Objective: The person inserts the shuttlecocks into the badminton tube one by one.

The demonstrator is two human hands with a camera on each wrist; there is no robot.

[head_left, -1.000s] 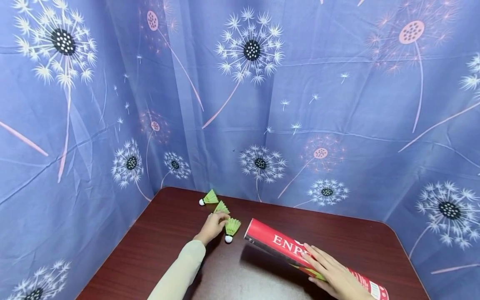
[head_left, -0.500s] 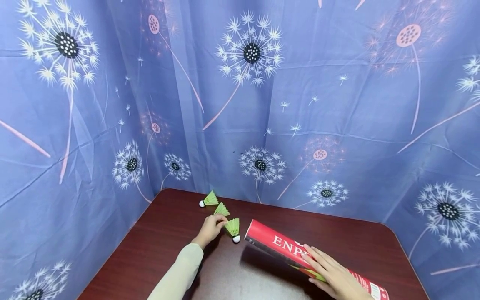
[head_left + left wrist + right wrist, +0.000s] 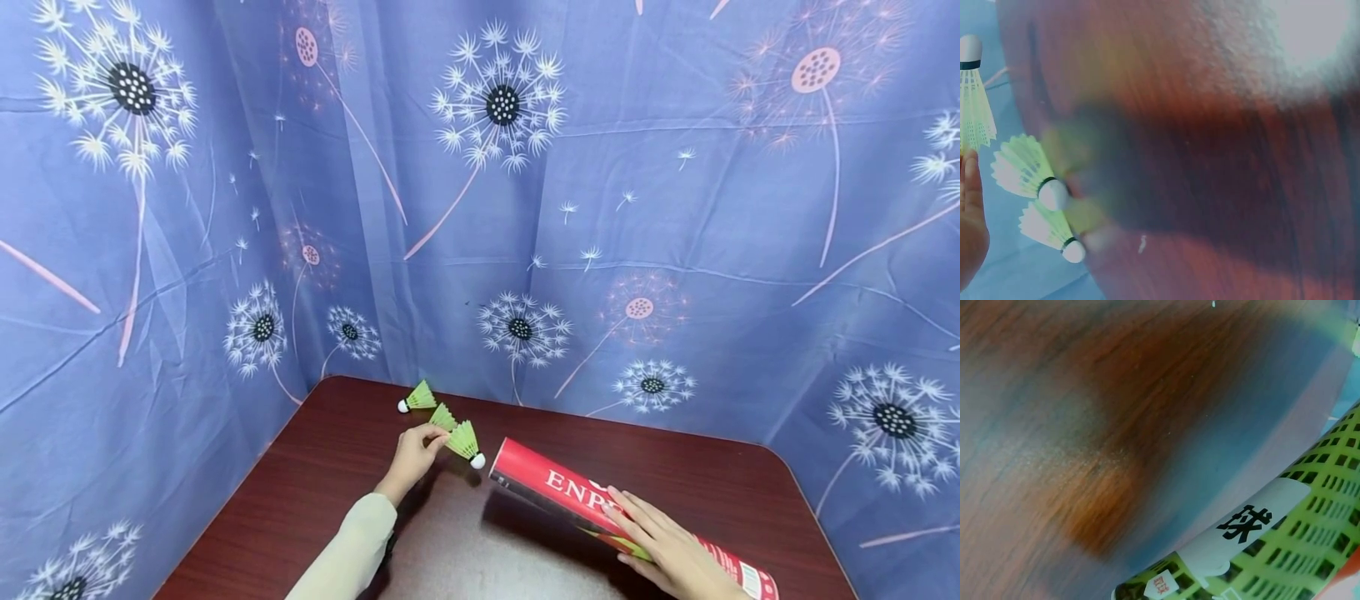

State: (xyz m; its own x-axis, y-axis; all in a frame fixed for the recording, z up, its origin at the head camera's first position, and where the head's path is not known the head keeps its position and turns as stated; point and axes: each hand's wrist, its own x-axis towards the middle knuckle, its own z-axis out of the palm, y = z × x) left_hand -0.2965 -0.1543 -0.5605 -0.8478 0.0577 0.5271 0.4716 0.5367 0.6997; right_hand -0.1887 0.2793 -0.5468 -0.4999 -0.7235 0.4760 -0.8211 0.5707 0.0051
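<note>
My left hand (image 3: 415, 454) pinches a yellow-green shuttlecock (image 3: 465, 442) by the edge of its skirt, its white cork pointing right toward the tube. In the left wrist view the fingers (image 3: 971, 187) show at the left edge, on the skirt of that shuttlecock (image 3: 974, 106). Beyond the hand lie two more shuttlecocks, a nearer one (image 3: 442, 414) partly hidden by it and a farther one (image 3: 420, 397). My right hand (image 3: 663, 542) holds a red and black shuttlecock tube (image 3: 536, 471) from above, its left end tipped up. The right wrist view shows the tube's green printed side (image 3: 1310, 544).
A dark red-brown table (image 3: 330, 467) with rounded back corners carries everything. Blue curtains (image 3: 420, 317) with dandelion prints hang close behind it and along the sides. A bright glare lies on the tabletop near the front.
The left hand has raised the shuttlecock and swung its cork from pointing toward me to pointing right, toward the tube. The right hand and the tube have stayed in place.
</note>
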